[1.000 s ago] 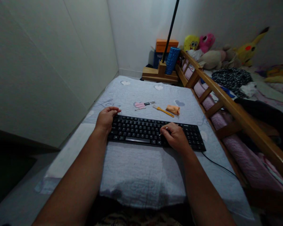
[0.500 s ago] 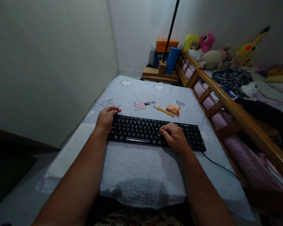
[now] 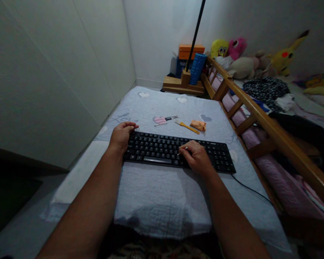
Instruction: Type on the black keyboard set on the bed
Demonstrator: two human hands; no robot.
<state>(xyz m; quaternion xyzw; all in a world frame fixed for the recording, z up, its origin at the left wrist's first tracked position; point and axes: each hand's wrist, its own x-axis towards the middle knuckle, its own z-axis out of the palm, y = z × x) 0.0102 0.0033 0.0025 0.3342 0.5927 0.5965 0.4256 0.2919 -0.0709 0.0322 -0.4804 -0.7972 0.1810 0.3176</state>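
Observation:
A black keyboard (image 3: 156,146) lies flat on the cloth-covered surface. My right hand (image 3: 196,156) is closed over its right-middle keys, pinching a thin white cotton swab (image 3: 186,148). One tip of the swab shows above the fingers, the other down by the keys. At the keyboard's upper left corner rests my left hand (image 3: 122,136), its fingers pressed together. What these fingers hold, if anything, is too small to make out. Beyond the keyboard lie a yellow-handled brush (image 3: 189,128), an orange crumpled packet (image 3: 198,125) and a black-handled tool with a metal tip (image 3: 171,118).
A thin stick (image 3: 160,125) lies near the black-handled tool. The keyboard cable (image 3: 251,187) runs off to the right. A wooden bed rail (image 3: 259,117) borders the right side, with plush toys behind it. A pale panel (image 3: 56,72) stands at left, a wooden stand (image 3: 182,86) at the back.
My right hand has shifted slightly left along the keys with the cotton swab. The left hand and the keyboard have stayed in place.

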